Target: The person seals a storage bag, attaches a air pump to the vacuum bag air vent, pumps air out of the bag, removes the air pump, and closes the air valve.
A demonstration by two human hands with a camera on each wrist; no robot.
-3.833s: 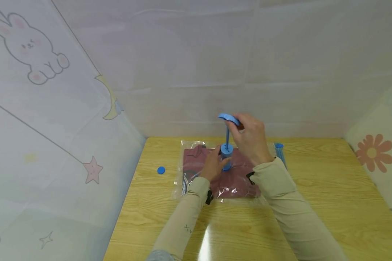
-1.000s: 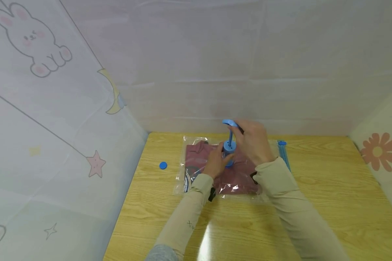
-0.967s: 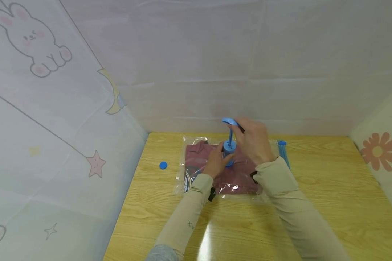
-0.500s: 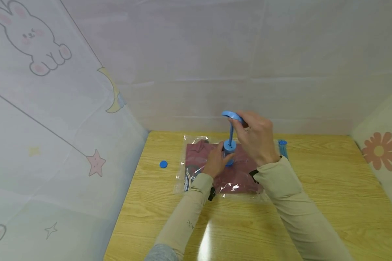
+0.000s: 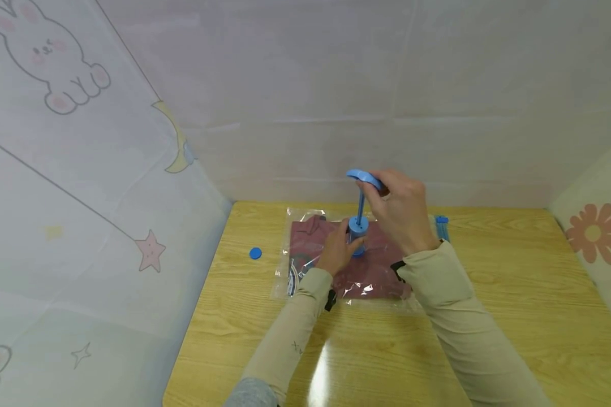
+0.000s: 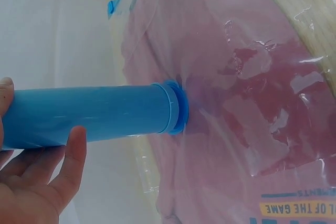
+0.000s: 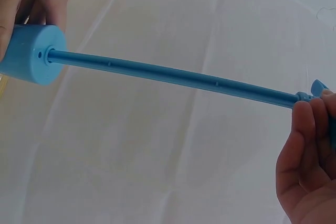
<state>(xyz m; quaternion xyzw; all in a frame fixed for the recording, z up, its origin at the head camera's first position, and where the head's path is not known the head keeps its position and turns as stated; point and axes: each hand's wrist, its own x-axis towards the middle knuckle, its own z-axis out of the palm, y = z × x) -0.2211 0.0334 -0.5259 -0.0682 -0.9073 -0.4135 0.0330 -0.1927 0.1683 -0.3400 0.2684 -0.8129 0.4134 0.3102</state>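
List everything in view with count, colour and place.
Pump: 1, blue, upright on the bag
Bag: 1, clear, flat on the table
Garment: 1, dusky red, inside the bag
Disc: 1, blue, on the table, left of the bag
Zip strip: 1, blue, bag's right end
Table: 1, yellowish wood, underneath
Wall coverings: 3 sides, pale, left, back, right
Straps: 2, black, near the sleeve ends
Sleeves: 2, beige, lower head view
Left hand: 1, around the pump's barrel
Right hand: 1, holding the pump's handle
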